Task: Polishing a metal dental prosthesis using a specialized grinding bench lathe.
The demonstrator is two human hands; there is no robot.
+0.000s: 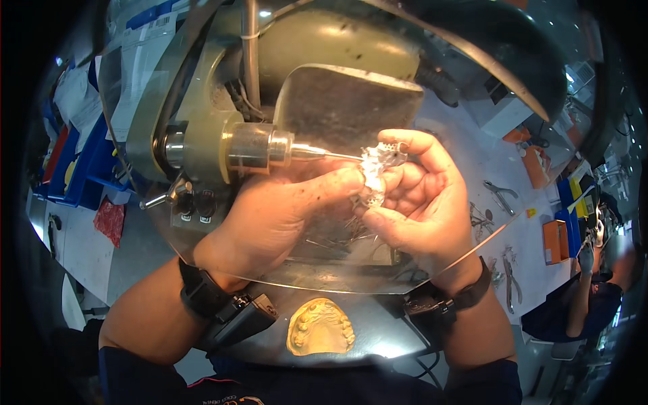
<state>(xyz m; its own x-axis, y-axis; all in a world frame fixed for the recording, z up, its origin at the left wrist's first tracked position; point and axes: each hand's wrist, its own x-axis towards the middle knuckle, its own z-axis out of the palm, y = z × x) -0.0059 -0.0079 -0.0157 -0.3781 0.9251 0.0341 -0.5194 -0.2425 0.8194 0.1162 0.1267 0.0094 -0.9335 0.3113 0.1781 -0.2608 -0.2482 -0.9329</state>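
Note:
A shiny metal denture framework [375, 172] is pinched between my two hands, at the tip of a thin rotary bur [337, 154]. My left hand [273, 209] presses its thumb on the framework's near left side; its other fingers are mostly hidden beneath. From the right, my right hand [425, 196] grips it with thumb and fingers, the index finger at its far end. The bur sticks out of the steel chuck [260, 146] of a green bench grinder [202, 135]. Whether the bur spins, I cannot tell. A yellow plaster dental cast [320, 327] lies between my forearms.
A transparent shield [351, 291] curves over the work. Behind the bur stands a metal guard plate [347, 101]. Pliers [509, 280] and other small tools lie on the right, near an orange box [556, 241]. Blue bins [77, 169] stand left. Another person [580, 304] sits far right.

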